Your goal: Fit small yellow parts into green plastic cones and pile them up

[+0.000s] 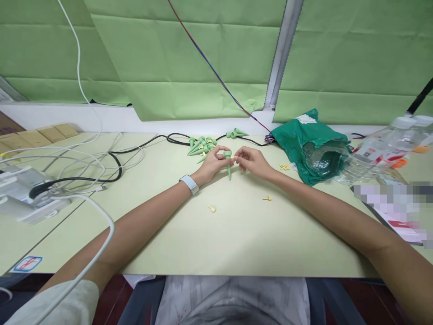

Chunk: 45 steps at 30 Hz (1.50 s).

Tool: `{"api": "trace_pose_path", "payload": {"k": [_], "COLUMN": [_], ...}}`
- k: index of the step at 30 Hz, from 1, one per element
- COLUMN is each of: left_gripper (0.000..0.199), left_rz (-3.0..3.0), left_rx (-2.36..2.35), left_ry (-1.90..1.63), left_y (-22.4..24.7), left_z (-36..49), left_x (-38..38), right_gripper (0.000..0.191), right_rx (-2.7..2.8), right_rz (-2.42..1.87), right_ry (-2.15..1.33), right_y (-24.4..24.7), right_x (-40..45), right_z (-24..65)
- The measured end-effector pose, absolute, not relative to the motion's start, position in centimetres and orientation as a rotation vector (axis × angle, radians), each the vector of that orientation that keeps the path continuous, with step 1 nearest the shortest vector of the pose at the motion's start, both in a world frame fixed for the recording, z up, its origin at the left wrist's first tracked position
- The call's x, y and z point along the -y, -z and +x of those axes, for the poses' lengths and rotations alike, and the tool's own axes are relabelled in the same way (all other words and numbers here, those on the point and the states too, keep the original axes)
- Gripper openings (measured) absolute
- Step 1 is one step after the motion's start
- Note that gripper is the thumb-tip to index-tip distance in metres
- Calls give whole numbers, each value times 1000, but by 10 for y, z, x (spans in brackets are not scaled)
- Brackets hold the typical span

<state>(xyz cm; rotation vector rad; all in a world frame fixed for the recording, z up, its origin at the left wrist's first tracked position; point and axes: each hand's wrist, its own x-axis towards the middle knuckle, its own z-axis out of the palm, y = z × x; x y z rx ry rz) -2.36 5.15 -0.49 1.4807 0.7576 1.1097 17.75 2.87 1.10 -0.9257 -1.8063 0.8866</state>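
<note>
My left hand [214, 163] is closed around the top of a green plant watering spike [229, 172], whose point hangs downward. With thumb and fingers pinched, my right hand [252, 161] holds a small yellow valve [234, 157] against the spike's side. I cannot tell how deep the valve sits in it. Behind my left hand lies a pile of green spikes [196, 146], some with yellow valves on them. Loose on the table are one yellow valve [212, 208] nearer me, another yellow valve [267, 198] to the right, and several yellow valves [284, 167] beyond my right forearm.
A torn green plastic bag [291, 135] and clear plastic bottles [379, 144] stand at the right. More green spikes [237, 133] lie by the wall. White cables [91, 158] and a power strip [30, 198] occupy the left; one white cable crosses my left arm.
</note>
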Motion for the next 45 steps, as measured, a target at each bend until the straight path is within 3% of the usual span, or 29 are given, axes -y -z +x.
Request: {"api": "trace_pose_path", "payload": {"k": [6,12,17,22,27,32,37,42,45], "left_gripper": [54,53,55,53,53,53,52,54,52], "left_rz": [1517,1498,1537,1483,1533,1471,1551,1426,1503], "left_rx": [-802,-756,-763,-757,-784,-763,-796,-733,-774], "left_ry": [-1098,-1087,-1086,-1073,-1085,-1076,-1079,-1070,-1076], "left_y": [1,2,1,-1,-1,0,-1,0,-1], "left_z": [-23,-24,-24,-23,-22,-23,-23,-22,-21], "left_x": [-48,-50,-49,-47,-47,-49,-48,-50,-48], "right_gripper": [37,26,36,31,40,36,38,35,39], "right_rx": [1739,1960,1798,1910,1807,1939,1786,1960,1881], "right_rz": [-1051,-1010,-1050,-1038,-1109,-1065,-1175,-1048,-1080], "right_ry": [-1044,-697,-1074,-715,-1033,-677,-1082,-635,-817], "right_y": [-11,-15,-13,-14,-11,-13,-14,-16,-14], "right_x": [-30,-24,-28,-28,-29,-28,-29,-26,-29], "right_z": [176,179,177,179,177,176,174,177,176]}}
